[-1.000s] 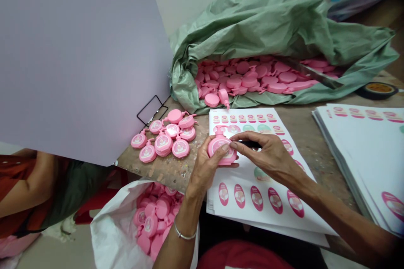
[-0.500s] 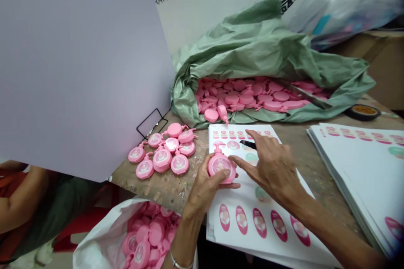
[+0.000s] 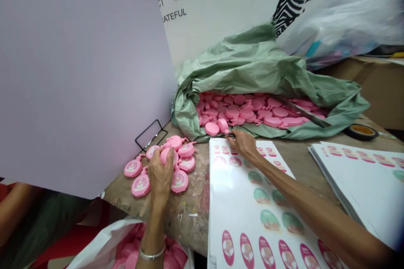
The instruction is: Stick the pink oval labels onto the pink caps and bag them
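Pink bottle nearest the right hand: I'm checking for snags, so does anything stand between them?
No barrier shows. The right hand is close beside the pink bottle at the mouth of the green sack; only the dark tool it holds shows between them. Whether the tool touches the bottle is unclear.

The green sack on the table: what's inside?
Many pink pieces, with a dark strip across some. The green sack and those pieces hide whatever lies deeper.

Soft light, slight blur, dark right corners
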Action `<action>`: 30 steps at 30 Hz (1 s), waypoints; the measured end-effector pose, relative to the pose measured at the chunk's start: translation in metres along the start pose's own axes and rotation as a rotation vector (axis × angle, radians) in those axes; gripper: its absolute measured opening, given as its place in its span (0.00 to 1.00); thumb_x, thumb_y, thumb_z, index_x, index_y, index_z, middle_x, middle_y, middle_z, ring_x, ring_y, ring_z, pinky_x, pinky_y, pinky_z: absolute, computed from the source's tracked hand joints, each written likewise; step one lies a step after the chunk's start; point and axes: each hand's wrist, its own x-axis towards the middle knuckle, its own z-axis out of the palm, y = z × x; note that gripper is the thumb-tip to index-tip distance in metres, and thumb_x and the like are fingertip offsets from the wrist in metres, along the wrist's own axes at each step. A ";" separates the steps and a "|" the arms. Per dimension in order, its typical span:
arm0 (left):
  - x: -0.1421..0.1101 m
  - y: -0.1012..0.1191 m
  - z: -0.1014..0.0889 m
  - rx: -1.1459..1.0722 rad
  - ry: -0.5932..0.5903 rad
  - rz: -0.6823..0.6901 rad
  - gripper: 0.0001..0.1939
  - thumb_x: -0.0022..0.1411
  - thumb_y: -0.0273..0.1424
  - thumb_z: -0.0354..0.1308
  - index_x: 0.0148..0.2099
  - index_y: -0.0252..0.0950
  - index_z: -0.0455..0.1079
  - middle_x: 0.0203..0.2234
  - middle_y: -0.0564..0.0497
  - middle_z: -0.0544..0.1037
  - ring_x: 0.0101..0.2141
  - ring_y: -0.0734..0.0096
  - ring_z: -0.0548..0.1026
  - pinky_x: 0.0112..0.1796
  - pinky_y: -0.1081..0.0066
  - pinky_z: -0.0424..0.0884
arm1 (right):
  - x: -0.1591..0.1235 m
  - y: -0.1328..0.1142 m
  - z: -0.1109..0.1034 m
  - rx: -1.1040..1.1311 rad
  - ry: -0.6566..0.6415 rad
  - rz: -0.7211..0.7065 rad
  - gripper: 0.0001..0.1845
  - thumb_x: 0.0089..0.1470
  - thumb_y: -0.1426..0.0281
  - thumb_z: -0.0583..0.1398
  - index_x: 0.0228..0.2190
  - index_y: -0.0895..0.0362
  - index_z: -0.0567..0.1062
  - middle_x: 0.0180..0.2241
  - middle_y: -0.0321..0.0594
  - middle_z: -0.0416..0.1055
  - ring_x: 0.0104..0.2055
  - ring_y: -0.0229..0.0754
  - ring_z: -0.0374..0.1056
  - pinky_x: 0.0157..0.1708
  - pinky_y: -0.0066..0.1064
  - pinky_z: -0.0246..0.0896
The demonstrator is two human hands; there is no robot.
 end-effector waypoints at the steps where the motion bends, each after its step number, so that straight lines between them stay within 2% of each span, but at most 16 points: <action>1: 0.005 0.002 -0.002 0.078 0.064 0.094 0.18 0.53 0.41 0.65 0.46 0.42 0.71 0.55 0.44 0.68 0.62 0.44 0.54 0.55 0.51 0.58 | 0.002 0.000 -0.002 0.000 0.006 -0.014 0.14 0.57 0.66 0.54 0.37 0.60 0.76 0.33 0.50 0.77 0.35 0.50 0.71 0.31 0.34 0.55; 3: 0.004 0.007 -0.002 0.211 0.119 0.255 0.24 0.52 0.38 0.66 0.52 0.45 0.69 0.60 0.45 0.63 0.64 0.45 0.52 0.60 0.50 0.50 | -0.003 0.004 -0.016 -0.004 0.013 -0.063 0.13 0.57 0.69 0.53 0.37 0.60 0.77 0.36 0.52 0.77 0.39 0.49 0.70 0.34 0.34 0.56; 4: 0.000 0.011 0.002 0.216 0.074 0.301 0.25 0.52 0.37 0.66 0.53 0.45 0.68 0.61 0.45 0.62 0.64 0.47 0.52 0.61 0.50 0.47 | -0.010 0.006 -0.027 0.002 0.007 -0.111 0.13 0.56 0.70 0.53 0.38 0.59 0.76 0.38 0.51 0.76 0.41 0.49 0.69 0.36 0.34 0.56; 6: -0.014 0.017 0.014 0.168 -0.122 0.335 0.25 0.51 0.36 0.67 0.53 0.44 0.70 0.59 0.45 0.64 0.63 0.49 0.55 0.62 0.52 0.46 | -0.028 0.012 -0.057 0.047 -0.065 -0.270 0.12 0.56 0.68 0.55 0.38 0.56 0.77 0.38 0.46 0.76 0.41 0.47 0.68 0.39 0.33 0.56; 7: -0.023 0.019 0.023 0.126 -0.256 0.310 0.25 0.50 0.35 0.68 0.52 0.43 0.70 0.58 0.45 0.66 0.61 0.51 0.58 0.61 0.53 0.50 | -0.039 0.013 -0.073 0.109 -0.131 -0.404 0.12 0.57 0.68 0.55 0.37 0.56 0.77 0.36 0.44 0.76 0.39 0.45 0.68 0.38 0.32 0.57; 9: -0.044 0.020 0.040 0.021 -0.588 0.150 0.26 0.49 0.36 0.69 0.51 0.40 0.72 0.53 0.44 0.72 0.55 0.52 0.67 0.56 0.56 0.63 | -0.060 0.014 -0.100 0.274 -0.322 -0.612 0.12 0.58 0.67 0.54 0.37 0.55 0.77 0.34 0.41 0.75 0.36 0.41 0.68 0.37 0.31 0.58; 10: -0.055 0.019 0.047 -0.048 -0.753 0.018 0.25 0.50 0.38 0.68 0.50 0.38 0.73 0.49 0.43 0.75 0.50 0.53 0.72 0.51 0.59 0.68 | -0.069 0.013 -0.108 0.350 -0.405 -0.656 0.12 0.59 0.67 0.53 0.36 0.55 0.77 0.34 0.40 0.75 0.35 0.40 0.68 0.37 0.30 0.59; 11: -0.066 0.016 0.054 -0.127 -0.887 -0.127 0.23 0.51 0.39 0.68 0.49 0.35 0.74 0.44 0.42 0.77 0.45 0.55 0.75 0.45 0.61 0.72 | -0.076 0.014 -0.112 0.420 -0.469 -0.655 0.12 0.59 0.67 0.53 0.36 0.55 0.77 0.33 0.39 0.75 0.34 0.39 0.68 0.36 0.29 0.59; 12: -0.075 0.013 0.060 -0.204 -0.966 -0.260 0.23 0.52 0.41 0.67 0.47 0.33 0.74 0.40 0.42 0.79 0.40 0.57 0.77 0.40 0.63 0.74 | -0.082 0.015 -0.112 0.471 -0.496 -0.611 0.12 0.60 0.65 0.54 0.36 0.55 0.77 0.33 0.38 0.75 0.33 0.38 0.68 0.35 0.29 0.60; 13: -0.083 0.009 0.065 -0.274 -0.984 -0.368 0.23 0.53 0.42 0.66 0.46 0.32 0.73 0.36 0.42 0.79 0.35 0.59 0.78 0.35 0.65 0.75 | -0.085 0.018 -0.107 0.499 -0.486 -0.540 0.13 0.60 0.63 0.54 0.38 0.55 0.76 0.32 0.38 0.75 0.32 0.38 0.68 0.34 0.29 0.60; 15: -0.090 0.000 0.072 -0.386 -0.866 -0.478 0.24 0.55 0.44 0.64 0.47 0.31 0.70 0.33 0.43 0.79 0.29 0.65 0.77 0.29 0.68 0.75 | -0.086 0.026 -0.087 0.461 -0.347 -0.358 0.16 0.60 0.60 0.53 0.41 0.56 0.75 0.31 0.37 0.74 0.30 0.38 0.67 0.30 0.28 0.60; 17: -0.088 -0.008 0.079 -0.434 -0.682 -0.470 0.24 0.56 0.45 0.62 0.47 0.32 0.69 0.33 0.43 0.79 0.26 0.69 0.76 0.27 0.70 0.75 | -0.083 0.036 -0.060 0.317 -0.143 -0.196 0.16 0.61 0.62 0.50 0.40 0.56 0.73 0.29 0.38 0.75 0.28 0.38 0.67 0.28 0.29 0.57; 19: -0.079 -0.012 0.089 -0.456 -0.563 -0.445 0.24 0.55 0.45 0.63 0.45 0.31 0.69 0.33 0.44 0.78 0.26 0.69 0.77 0.29 0.70 0.76 | -0.081 0.042 -0.036 0.227 -0.050 -0.127 0.13 0.61 0.64 0.50 0.36 0.56 0.72 0.29 0.40 0.75 0.28 0.40 0.66 0.28 0.31 0.55; 22: -0.067 -0.014 0.108 -0.482 -0.520 -0.455 0.24 0.50 0.43 0.67 0.43 0.31 0.70 0.33 0.45 0.77 0.28 0.65 0.79 0.29 0.69 0.76 | -0.083 0.043 -0.014 0.148 0.011 -0.127 0.10 0.59 0.66 0.52 0.32 0.56 0.71 0.31 0.44 0.75 0.33 0.45 0.66 0.33 0.35 0.52; 25: -0.064 -0.017 0.124 -0.497 -0.504 -0.480 0.25 0.48 0.41 0.69 0.43 0.31 0.70 0.33 0.45 0.76 0.27 0.65 0.79 0.29 0.69 0.76 | -0.086 0.040 -0.006 0.079 0.070 -0.154 0.11 0.60 0.67 0.51 0.32 0.57 0.71 0.34 0.48 0.74 0.38 0.49 0.64 0.39 0.38 0.49; 30: -0.066 -0.026 0.130 -0.495 -0.502 -0.485 0.25 0.51 0.43 0.67 0.46 0.32 0.68 0.37 0.46 0.75 0.29 0.67 0.79 0.32 0.66 0.77 | -0.089 0.043 0.000 0.037 0.084 -0.191 0.11 0.61 0.67 0.51 0.32 0.57 0.71 0.34 0.48 0.74 0.39 0.49 0.63 0.40 0.38 0.46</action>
